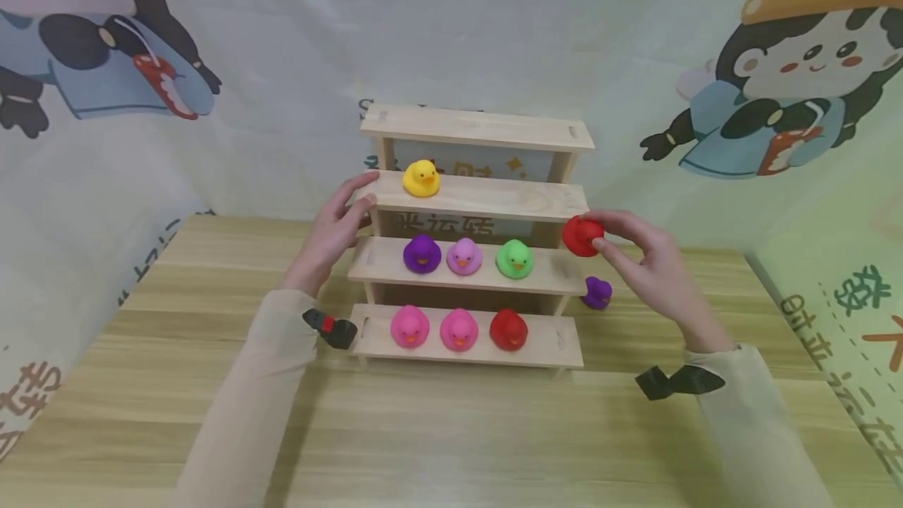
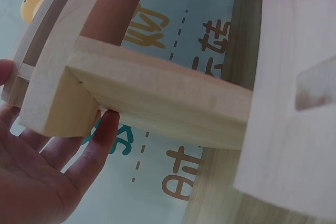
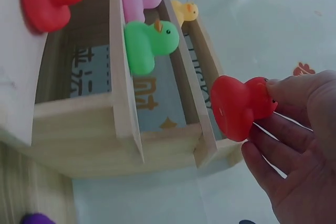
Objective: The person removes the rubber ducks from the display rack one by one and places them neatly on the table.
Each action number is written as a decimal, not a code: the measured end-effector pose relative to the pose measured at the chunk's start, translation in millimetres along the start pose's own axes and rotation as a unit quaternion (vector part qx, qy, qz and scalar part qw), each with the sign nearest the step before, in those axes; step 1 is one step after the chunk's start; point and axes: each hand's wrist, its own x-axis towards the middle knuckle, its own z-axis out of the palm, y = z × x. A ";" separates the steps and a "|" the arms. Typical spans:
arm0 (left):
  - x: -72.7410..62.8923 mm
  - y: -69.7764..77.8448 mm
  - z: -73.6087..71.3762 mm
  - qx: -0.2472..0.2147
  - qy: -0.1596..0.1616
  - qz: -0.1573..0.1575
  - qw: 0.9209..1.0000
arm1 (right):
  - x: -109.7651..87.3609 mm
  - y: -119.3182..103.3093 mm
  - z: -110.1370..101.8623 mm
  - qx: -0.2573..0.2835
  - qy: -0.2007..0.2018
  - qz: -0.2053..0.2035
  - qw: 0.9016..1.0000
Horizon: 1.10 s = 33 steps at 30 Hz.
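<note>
My right hand [image 1: 652, 265] pinches a red rubber duck [image 1: 582, 236] by its head between thumb and fingers. The duck is off the shelf's right end, tilted, its flat base turned toward the shelf in the right wrist view. My left hand [image 1: 333, 230] holds the left end of the stepped wooden shelf [image 1: 494, 196] at the second tier from the top, with fingers [image 2: 100, 142] at the board's end. That tier bears a yellow duck [image 1: 422, 179]. Below it sit a purple duck [image 1: 422, 255], a light pink duck [image 1: 464, 257] and a green duck [image 1: 515, 259].
On the lowest tier stand two pink ducks [image 1: 410, 328] and another red duck [image 1: 509, 330]. A small purple duck [image 1: 597, 293] lies on the wooden table [image 1: 451, 429], right of the shelf. A printed cloth [image 1: 296, 61] hangs behind the shelf.
</note>
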 end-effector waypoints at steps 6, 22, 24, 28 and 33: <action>0.0 0.8 1.4 -0.002 0.000 -0.006 1.000 | -11.3 6.5 -14.0 -0.011 -0.001 -0.001 1.000; -1.7 -0.4 2.0 -0.006 0.008 -0.008 1.000 | -51.8 34.7 -23.0 -0.013 0.022 0.036 0.999; -1.5 -0.4 1.8 -0.007 0.010 -0.008 1.000 | -55.4 39.4 -21.4 -0.005 0.027 0.038 0.999; 0.2 0.7 1.6 -0.004 0.012 -0.009 1.000 | -61.2 50.7 -17.8 0.018 0.035 0.044 0.998; 0.8 2.7 0.7 -0.007 0.009 -0.009 1.000 | -66.1 63.3 -13.6 0.036 0.045 0.054 0.997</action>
